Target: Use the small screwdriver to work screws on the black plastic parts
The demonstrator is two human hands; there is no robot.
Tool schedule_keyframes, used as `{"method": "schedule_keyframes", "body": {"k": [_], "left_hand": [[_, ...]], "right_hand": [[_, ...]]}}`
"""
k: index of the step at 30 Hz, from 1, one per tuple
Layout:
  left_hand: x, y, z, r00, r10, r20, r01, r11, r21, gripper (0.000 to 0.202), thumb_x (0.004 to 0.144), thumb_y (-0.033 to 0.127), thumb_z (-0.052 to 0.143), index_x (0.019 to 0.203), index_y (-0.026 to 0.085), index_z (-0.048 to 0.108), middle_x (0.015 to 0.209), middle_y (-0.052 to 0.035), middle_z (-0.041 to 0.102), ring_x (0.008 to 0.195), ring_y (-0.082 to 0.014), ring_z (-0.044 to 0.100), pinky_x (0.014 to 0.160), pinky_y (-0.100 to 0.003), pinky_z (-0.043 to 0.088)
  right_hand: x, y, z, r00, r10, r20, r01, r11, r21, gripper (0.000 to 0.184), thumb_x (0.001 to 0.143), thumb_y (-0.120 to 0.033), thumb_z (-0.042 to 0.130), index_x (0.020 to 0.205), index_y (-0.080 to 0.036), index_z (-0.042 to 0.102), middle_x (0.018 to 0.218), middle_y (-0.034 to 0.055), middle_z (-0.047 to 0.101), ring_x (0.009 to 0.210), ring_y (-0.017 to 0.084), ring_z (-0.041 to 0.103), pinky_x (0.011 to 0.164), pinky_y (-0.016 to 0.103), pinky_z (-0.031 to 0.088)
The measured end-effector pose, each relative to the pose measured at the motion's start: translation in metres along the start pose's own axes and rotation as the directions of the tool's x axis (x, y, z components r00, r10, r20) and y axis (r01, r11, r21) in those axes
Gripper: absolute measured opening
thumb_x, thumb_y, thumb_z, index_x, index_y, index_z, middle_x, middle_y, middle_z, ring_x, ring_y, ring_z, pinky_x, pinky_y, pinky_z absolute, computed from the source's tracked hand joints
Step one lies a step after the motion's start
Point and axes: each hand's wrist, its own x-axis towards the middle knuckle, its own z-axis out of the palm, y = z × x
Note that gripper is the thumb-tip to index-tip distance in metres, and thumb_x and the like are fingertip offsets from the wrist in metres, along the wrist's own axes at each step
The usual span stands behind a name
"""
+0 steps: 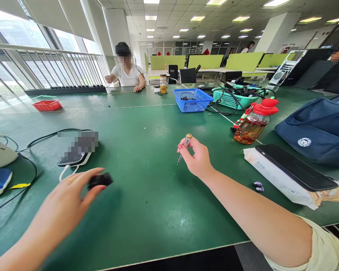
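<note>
Between the thumb and fingers of my left hand (70, 195) is a small black block-like part (101, 181), held above the green table at the left; its exact kind does not show. My right hand (197, 156) grips a small screwdriver (187, 140) near the middle of the table. Its handle has a gold-coloured cap at the top, and the thin metal shaft slants down to the left. The tip points toward the tabletop; whether it touches, I cannot tell. The two hands are well apart.
A phone (86, 152) with a white cable lies beyond my left hand. A blue basket (192, 107), a green basket (231, 98), a red-lidded bottle (251, 124), a tissue pack (279, 180) and a navy bag (316, 131) stand right. A red tray (47, 105) is far left. Someone sits opposite.
</note>
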Motion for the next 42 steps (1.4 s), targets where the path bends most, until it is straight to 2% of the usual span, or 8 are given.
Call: {"method": "schedule_keyframes", "body": {"k": [5,11,15,18,22,28,37,42], "left_hand": [[0.041,0.103,0.017,0.943,0.313,0.111,-0.293,0.942,-0.166,0.042,0.090,0.043,0.062,0.128,0.027,0.057,0.107,-0.0054,0.070,0.098,-0.0269,0.065,0.089,-0.038,0.051],[0.070,0.150,0.053,0.904,0.380,0.194,-0.325,0.908,-0.267,0.040,0.089,0.034,0.066,0.125,0.022,0.056,0.104,-0.0083,0.070,0.096,-0.0280,0.066,0.084,-0.039,0.053],[0.078,0.149,0.070,0.918,0.352,0.184,-0.263,0.886,-0.381,0.037,0.087,0.030,0.068,0.122,0.023,0.058,0.106,-0.0074,0.070,0.100,-0.0284,0.065,0.088,-0.041,0.053],[0.084,0.139,0.079,0.909,0.367,0.197,-0.197,0.795,-0.574,0.041,0.079,0.028,0.076,0.116,0.023,0.060,0.107,-0.0046,0.071,0.102,-0.0252,0.066,0.092,-0.040,0.053],[0.090,0.125,0.084,0.891,0.403,0.208,-0.143,0.685,-0.715,0.046,0.073,0.027,0.078,0.116,0.023,0.063,0.113,-0.0036,0.071,0.104,-0.0222,0.065,0.098,-0.037,0.051],[0.089,0.122,0.084,0.879,0.435,0.193,-0.201,0.707,-0.678,0.029,0.081,0.029,0.067,0.109,0.026,0.070,0.108,-0.0010,0.073,0.099,-0.0224,0.067,0.092,-0.036,0.053],[0.089,0.123,0.086,0.868,0.471,0.158,-0.286,0.733,-0.617,0.027,0.083,0.031,0.066,0.109,0.027,0.070,0.107,-0.0005,0.073,0.097,-0.0222,0.066,0.087,-0.034,0.053],[0.089,0.123,0.086,0.863,0.488,0.131,-0.306,0.712,-0.632,0.026,0.083,0.030,0.065,0.109,0.026,0.070,0.105,-0.0005,0.074,0.094,-0.0211,0.066,0.086,-0.033,0.052]], "right_hand": [[-0.001,-0.002,0.000,1.000,-0.008,-0.026,0.008,1.000,-0.005,0.017,0.092,-0.032,0.053,0.079,-0.022,0.054,0.070,0.0001,0.064,0.064,0.014,0.059,0.066,0.028,0.051],[-0.004,-0.003,0.000,0.997,0.018,-0.080,-0.014,0.998,0.053,0.017,0.095,-0.034,0.052,0.083,-0.022,0.054,0.070,-0.0013,0.060,0.055,0.010,0.051,0.052,0.024,0.044],[-0.006,-0.006,0.004,0.990,0.038,-0.134,-0.004,0.969,0.246,0.015,0.096,-0.037,0.052,0.091,-0.024,0.052,0.077,-0.0017,0.061,0.053,0.009,0.051,0.051,0.024,0.045],[-0.008,-0.010,0.007,0.988,0.076,-0.133,-0.022,0.930,0.367,0.015,0.095,-0.039,0.055,0.097,-0.026,0.048,0.077,-0.0032,0.062,0.052,0.009,0.054,0.050,0.024,0.048],[-0.010,-0.010,0.009,0.996,0.046,-0.080,-0.016,0.941,0.337,0.016,0.095,-0.037,0.056,0.101,-0.026,0.045,0.079,-0.0028,0.064,0.055,0.010,0.057,0.054,0.025,0.051],[-0.010,-0.005,0.009,0.998,0.050,0.045,-0.058,0.976,0.211,0.014,0.096,-0.037,0.053,0.100,-0.025,0.047,0.080,-0.0002,0.064,0.060,0.011,0.060,0.057,0.027,0.053],[-0.013,-0.006,0.009,0.997,0.022,0.067,-0.036,0.976,0.215,0.011,0.097,-0.035,0.052,0.098,-0.025,0.048,0.083,0.0006,0.065,0.064,0.012,0.061,0.062,0.029,0.055],[-0.012,-0.007,0.009,0.986,0.016,0.168,-0.048,0.981,0.189,0.011,0.097,-0.034,0.050,0.095,-0.023,0.050,0.086,0.0020,0.065,0.066,0.012,0.062,0.063,0.029,0.055]]}}
